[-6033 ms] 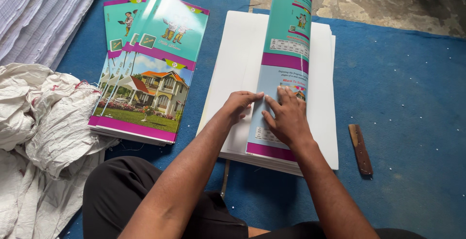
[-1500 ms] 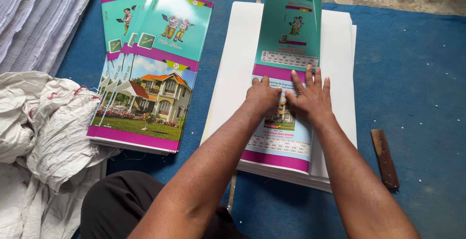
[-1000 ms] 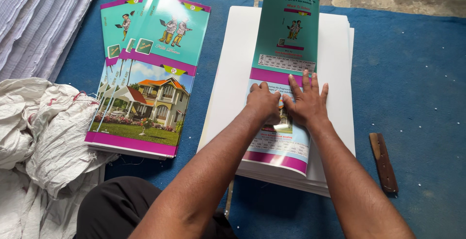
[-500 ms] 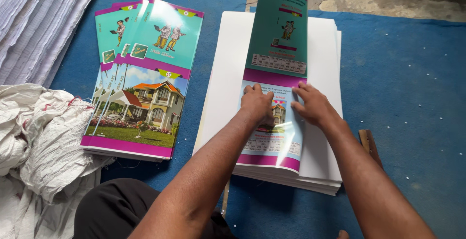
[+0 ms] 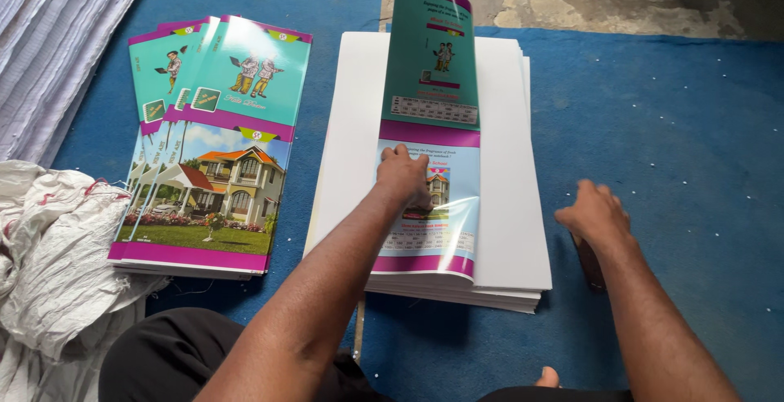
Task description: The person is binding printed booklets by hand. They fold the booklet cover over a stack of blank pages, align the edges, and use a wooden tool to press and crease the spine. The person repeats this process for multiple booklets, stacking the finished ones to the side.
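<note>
L hand (image 5: 402,175) flat on glossy cover (image 5: 429,165), R hand (image 5: 594,216) off stack, on wooden tool (image 5: 590,262)

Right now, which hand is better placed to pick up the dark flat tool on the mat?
Probably the right hand: it hovers directly above the dark tool, while the left hand presses on the glossy cover.

A glossy, laminated paper cover (image 5: 429,198) is pressed on by the left hand (image 5: 402,175), with glare shown on its smooth lower part. Matt white paper sheets (image 5: 510,230) are stacked beneath. The blue mat (image 5: 678,124) looks felt-like. The dark strip (image 5: 590,263) under the right hand (image 5: 594,214) may be wood. Coarse woven sacking (image 5: 49,247) is seen beside shiny printed covers (image 5: 216,141).
</note>
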